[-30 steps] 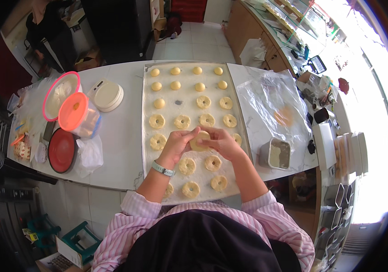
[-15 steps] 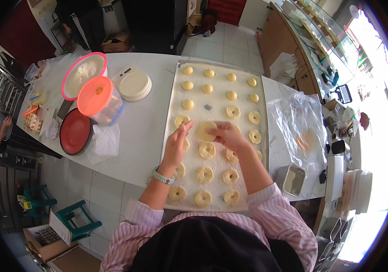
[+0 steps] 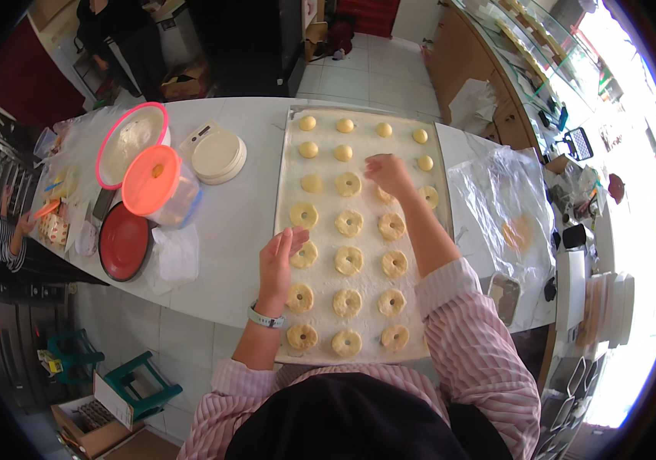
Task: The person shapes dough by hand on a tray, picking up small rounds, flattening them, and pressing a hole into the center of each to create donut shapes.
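A floured baking tray (image 3: 324,280) lies in front of me, with rows of pale dough on it. Round dough balls (image 3: 343,153) fill the far rows; flattened dough rings (image 3: 348,261) with a hole in the middle cover the near ones. Over the far rows, right of centre, my right hand (image 3: 391,175) has its fingers curled downward where a dough ball lay. Whatever they may hold is hidden. My left hand (image 3: 275,261) hovers at the tray's left edge beside a dough ring, fingers extended and nothing in them.
Left of the tray are a digital scale (image 3: 217,156), a pink-rimmed bowl (image 3: 105,165), an orange-lidded tub (image 3: 151,182) and a red round pan (image 3: 123,244). Plastic sheeting (image 3: 508,207) and a metal tin (image 3: 504,297) lie on the right. Two other people stand beyond the table's left side.
The dough ring from my right hand now lies in the gap in the middle column. My right hand has moved farther away and right; the left has drawn back toward the tray's edge.
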The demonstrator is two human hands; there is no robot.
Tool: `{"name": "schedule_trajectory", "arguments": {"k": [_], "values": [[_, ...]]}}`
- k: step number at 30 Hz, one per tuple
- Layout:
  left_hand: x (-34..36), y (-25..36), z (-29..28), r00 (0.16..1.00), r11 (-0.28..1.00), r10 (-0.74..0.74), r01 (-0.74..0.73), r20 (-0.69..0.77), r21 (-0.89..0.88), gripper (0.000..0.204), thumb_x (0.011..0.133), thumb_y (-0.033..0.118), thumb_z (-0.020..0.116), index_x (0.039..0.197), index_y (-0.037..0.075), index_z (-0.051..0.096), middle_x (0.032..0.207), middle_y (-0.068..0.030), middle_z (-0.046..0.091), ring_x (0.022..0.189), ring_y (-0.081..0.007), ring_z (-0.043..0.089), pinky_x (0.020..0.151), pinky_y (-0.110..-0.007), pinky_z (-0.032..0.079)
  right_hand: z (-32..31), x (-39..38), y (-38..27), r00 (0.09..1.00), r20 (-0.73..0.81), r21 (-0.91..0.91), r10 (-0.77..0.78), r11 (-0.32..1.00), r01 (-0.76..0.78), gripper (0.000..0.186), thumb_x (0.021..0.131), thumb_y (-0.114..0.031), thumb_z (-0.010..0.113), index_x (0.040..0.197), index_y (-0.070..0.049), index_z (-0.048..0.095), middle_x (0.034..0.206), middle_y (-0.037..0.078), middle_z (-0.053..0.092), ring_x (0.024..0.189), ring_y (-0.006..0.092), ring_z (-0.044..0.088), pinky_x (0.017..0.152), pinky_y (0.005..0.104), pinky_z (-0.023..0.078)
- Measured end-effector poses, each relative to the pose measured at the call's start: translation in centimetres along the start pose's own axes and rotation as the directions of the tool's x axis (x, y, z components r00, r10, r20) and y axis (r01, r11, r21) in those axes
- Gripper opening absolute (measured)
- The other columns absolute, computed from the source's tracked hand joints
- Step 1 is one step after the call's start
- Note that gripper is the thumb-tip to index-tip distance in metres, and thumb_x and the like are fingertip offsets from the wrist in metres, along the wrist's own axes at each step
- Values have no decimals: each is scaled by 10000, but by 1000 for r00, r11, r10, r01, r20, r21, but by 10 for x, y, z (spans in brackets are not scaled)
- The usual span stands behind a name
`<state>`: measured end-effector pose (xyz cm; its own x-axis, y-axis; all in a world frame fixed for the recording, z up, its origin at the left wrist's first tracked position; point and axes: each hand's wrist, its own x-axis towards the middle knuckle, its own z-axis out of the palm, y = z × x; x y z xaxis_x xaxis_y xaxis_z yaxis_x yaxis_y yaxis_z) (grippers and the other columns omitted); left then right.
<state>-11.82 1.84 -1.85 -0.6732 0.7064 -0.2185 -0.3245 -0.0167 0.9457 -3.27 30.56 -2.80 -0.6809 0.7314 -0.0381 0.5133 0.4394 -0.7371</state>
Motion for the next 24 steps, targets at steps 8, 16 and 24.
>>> {"name": "schedule_trajectory", "arguments": {"k": [8,16,24], "values": [[35,-13,8,968,924,202,-238,146,300,304,927,213,527,1044,-60,593,995,-152,654,970,-205,622,834,-275,479,-163,-197,-2,829,-539,36,148,988,-153,178,780,-115,615,916,-18,676,705,127,650,639,152,627,619,289,484],[131,-22,73,704,254,529,-664,474,703,170,821,53,534,963,1,611,1011,-193,596,964,-342,557,836,-403,464,-174,-319,53,780,-490,-174,390,833,-526,199,712,-93,663,875,22,670,677,171,635,640,194,641,617,310,487],[166,-28,88,703,58,360,-674,614,737,125,740,55,634,834,-2,575,1140,-178,549,1079,-319,474,896,-409,418,-165,-346,35,674,-642,-2,366,878,-478,181,794,-120,649,930,0,658,726,127,661,663,169,643,633,278,492]]}}
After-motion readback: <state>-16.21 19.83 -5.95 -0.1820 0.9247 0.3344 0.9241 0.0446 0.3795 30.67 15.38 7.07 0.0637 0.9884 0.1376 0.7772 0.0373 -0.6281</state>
